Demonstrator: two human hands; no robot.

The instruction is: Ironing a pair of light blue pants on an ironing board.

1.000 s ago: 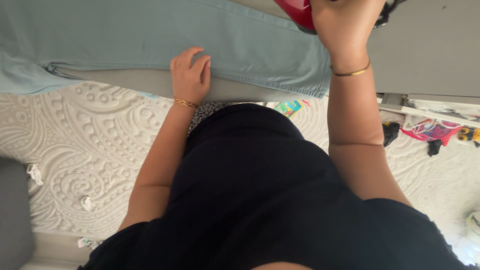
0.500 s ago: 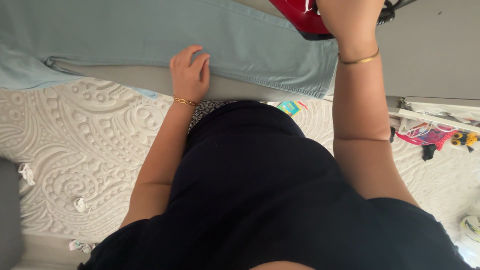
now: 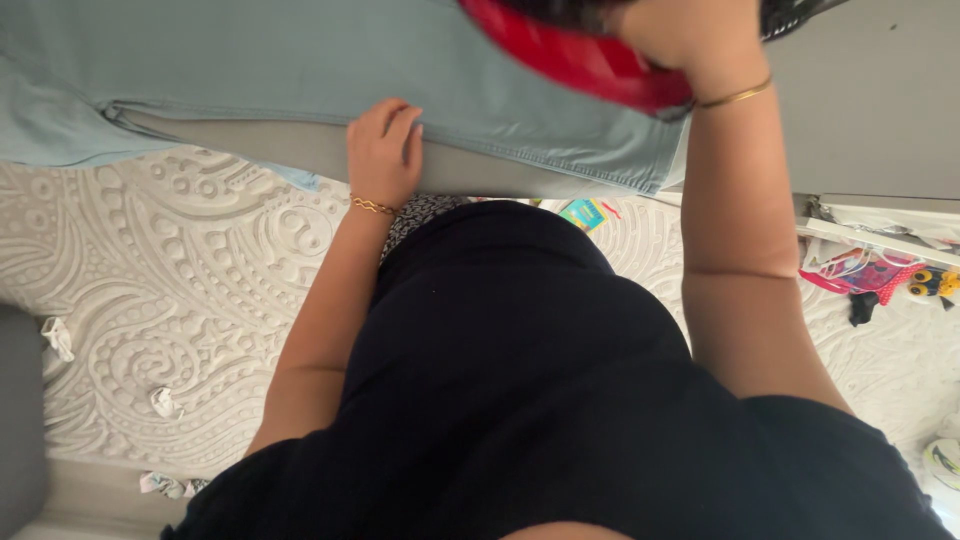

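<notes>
Iron [image 3: 590,60] nose leftward in right hand [image 3: 690,35], along jeans [image 3: 300,60].

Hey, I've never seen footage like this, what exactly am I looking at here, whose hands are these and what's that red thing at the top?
There is no machine here. A camera worn on a person's head looks straight down, so you see their dark top, both bare arms and the floor below.

The grey surface at the top is an ironing board. Light blue trousers lie spread across it, one end hanging off on the left.

The left hand, with a gold chain bracelet, rests flat on the near edge of the trousers. The right hand, wearing a thin gold bangle, has its grip closed on a red iron over the cloth; the iron is blurred and partly cut off by the frame.

Below lies a white patterned rug with scraps of paper and some toys on the right.
</notes>
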